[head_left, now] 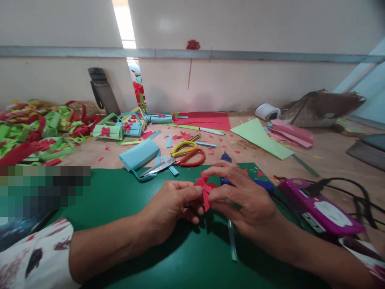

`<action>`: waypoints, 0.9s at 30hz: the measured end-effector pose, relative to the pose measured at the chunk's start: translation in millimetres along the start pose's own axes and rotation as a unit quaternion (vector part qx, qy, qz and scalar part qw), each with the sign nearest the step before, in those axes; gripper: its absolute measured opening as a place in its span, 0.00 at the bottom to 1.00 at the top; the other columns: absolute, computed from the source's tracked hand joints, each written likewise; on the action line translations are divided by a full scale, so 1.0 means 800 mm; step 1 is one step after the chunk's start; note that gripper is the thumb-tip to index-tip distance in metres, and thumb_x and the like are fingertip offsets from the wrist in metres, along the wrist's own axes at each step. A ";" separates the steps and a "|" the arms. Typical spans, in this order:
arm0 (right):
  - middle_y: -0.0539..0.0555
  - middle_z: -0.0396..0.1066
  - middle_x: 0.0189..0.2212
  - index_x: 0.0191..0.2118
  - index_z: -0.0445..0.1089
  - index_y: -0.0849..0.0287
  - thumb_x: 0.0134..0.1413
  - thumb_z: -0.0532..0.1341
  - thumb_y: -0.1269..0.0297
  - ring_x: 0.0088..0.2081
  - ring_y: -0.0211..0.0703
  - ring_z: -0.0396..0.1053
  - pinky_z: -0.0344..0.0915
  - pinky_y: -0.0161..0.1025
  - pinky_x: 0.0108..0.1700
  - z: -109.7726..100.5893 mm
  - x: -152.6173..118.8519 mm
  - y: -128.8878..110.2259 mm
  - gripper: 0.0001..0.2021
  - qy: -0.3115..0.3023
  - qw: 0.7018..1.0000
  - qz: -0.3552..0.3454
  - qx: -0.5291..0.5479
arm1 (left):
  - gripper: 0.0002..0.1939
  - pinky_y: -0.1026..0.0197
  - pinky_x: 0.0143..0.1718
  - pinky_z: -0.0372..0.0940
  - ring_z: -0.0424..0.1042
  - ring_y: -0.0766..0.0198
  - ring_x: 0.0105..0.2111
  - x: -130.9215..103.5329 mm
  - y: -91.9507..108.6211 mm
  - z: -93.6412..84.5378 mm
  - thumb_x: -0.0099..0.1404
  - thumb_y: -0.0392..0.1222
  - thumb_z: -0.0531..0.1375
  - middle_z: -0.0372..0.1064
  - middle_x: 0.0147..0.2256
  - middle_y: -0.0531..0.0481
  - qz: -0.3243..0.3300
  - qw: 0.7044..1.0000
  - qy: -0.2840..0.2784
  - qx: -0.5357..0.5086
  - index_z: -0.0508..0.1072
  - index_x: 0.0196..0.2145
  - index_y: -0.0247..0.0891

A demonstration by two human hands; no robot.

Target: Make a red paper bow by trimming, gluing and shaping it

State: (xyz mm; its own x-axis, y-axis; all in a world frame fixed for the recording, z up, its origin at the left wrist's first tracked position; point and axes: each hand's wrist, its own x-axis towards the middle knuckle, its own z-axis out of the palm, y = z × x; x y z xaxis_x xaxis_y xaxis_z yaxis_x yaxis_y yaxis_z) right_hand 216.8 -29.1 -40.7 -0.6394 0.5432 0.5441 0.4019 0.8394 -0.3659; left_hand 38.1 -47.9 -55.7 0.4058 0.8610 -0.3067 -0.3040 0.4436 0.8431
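A small red paper bow [205,188] is held up between my two hands above the green mat [120,257]. My left hand [177,200] pinches its left side between thumb and fingers. On its right side, the fingertips of my right hand [243,196] close on the bow. Behind my right hand lies a blue glue gun [226,157], partly hidden, with a clear glue stick [232,241] reaching toward me. Scissors [174,160] with yellow and orange handles rest beyond my hands, beside a folded blue paper piece [140,154].
Finished paper bags [107,131] stand at the back, near a heap of colourful paper pieces [39,128] and a grey bottle [104,92]. At right are a purple power strip [321,206] with black cables, a green paper sheet [261,138] and a brown handbag [321,108].
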 end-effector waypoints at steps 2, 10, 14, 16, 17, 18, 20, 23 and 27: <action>0.54 0.65 0.46 0.32 0.70 0.54 0.54 0.58 0.75 0.54 0.46 0.59 0.55 0.46 0.56 0.001 0.000 0.000 0.08 -0.003 1.000 0.004 0.004 | 0.11 0.69 0.22 0.59 0.63 0.71 0.23 -0.001 0.000 0.000 0.57 0.44 0.61 0.64 0.23 0.51 0.003 1.000 0.003 0.009 0.71 0.26 0.31; 0.57 0.66 0.45 0.31 0.67 0.57 0.54 0.56 0.75 0.52 0.47 0.61 0.56 0.48 0.55 0.001 0.005 -0.007 0.06 0.011 0.999 0.033 0.018 | 0.13 0.70 0.22 0.59 0.63 0.70 0.23 -0.001 -0.001 0.002 0.56 0.47 0.62 0.64 0.23 0.51 0.022 0.999 -0.002 0.047 0.73 0.26 0.31; 0.56 0.66 0.47 0.30 0.65 0.57 0.53 0.56 0.74 0.53 0.47 0.60 0.51 0.50 0.57 0.001 0.005 -0.013 0.06 0.000 0.996 0.086 0.001 | 0.14 0.69 0.23 0.59 0.63 0.70 0.24 -0.001 -0.002 0.001 0.56 0.47 0.62 0.64 0.23 0.51 0.019 0.998 -0.005 0.055 0.73 0.27 0.31; 0.56 0.66 0.47 0.29 0.65 0.56 0.52 0.56 0.74 0.54 0.47 0.60 0.49 0.52 0.57 0.001 0.006 -0.015 0.06 0.003 0.995 0.101 -0.006 | 0.13 0.69 0.23 0.59 0.63 0.70 0.24 -0.001 -0.002 0.001 0.57 0.47 0.62 0.64 0.24 0.51 0.021 0.998 -0.009 0.058 0.73 0.27 0.31; 0.56 0.66 0.47 0.28 0.64 0.56 0.52 0.56 0.74 0.54 0.47 0.59 0.48 0.52 0.58 0.001 0.006 -0.016 0.06 0.005 0.994 0.107 -0.009 | 0.13 0.69 0.23 0.59 0.63 0.70 0.24 -0.001 -0.003 0.000 0.57 0.47 0.62 0.64 0.24 0.51 0.022 0.998 -0.011 0.059 0.73 0.27 0.31; 0.55 0.66 0.47 0.27 0.64 0.56 0.52 0.56 0.74 0.54 0.47 0.59 0.47 0.52 0.58 0.002 0.007 -0.017 0.07 0.009 0.994 0.111 -0.012 | 0.13 0.69 0.23 0.59 0.63 0.70 0.25 -0.001 -0.003 0.000 0.57 0.47 0.62 0.64 0.24 0.51 0.021 0.998 -0.012 0.059 0.74 0.28 0.31; 0.55 0.66 0.47 0.26 0.63 0.56 0.51 0.56 0.74 0.55 0.47 0.59 0.46 0.53 0.58 0.002 0.008 -0.017 0.07 0.012 0.992 0.122 -0.016 | 0.13 0.69 0.23 0.58 0.64 0.69 0.25 -0.002 -0.002 0.001 0.56 0.47 0.62 0.64 0.24 0.50 0.019 0.998 -0.012 0.057 0.73 0.27 0.31; 0.55 0.66 0.48 0.25 0.63 0.56 0.50 0.57 0.73 0.55 0.48 0.58 0.46 0.54 0.57 0.002 0.009 -0.017 0.07 0.005 0.989 0.144 -0.021 | 0.12 0.69 0.22 0.58 0.64 0.70 0.24 -0.003 -0.001 0.002 0.56 0.46 0.62 0.64 0.24 0.51 0.014 0.999 -0.012 0.050 0.73 0.27 0.31; 0.54 0.66 0.48 0.26 0.64 0.56 0.49 0.57 0.73 0.54 0.48 0.59 0.47 0.54 0.57 0.003 0.009 -0.015 0.06 0.001 0.986 0.166 -0.006 | 0.11 0.69 0.22 0.58 0.63 0.70 0.24 -0.002 0.000 0.004 0.57 0.44 0.61 0.63 0.24 0.51 0.011 0.999 -0.003 0.050 0.73 0.26 0.31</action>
State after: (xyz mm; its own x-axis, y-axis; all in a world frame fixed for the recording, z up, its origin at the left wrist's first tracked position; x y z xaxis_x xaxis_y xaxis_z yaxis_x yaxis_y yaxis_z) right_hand 205.6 -35.6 -34.6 -0.4700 0.7884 0.3970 0.5971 0.6152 -0.5149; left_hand 40.1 -50.2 -53.5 0.4050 0.8690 -0.2843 -0.2265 0.3966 0.8896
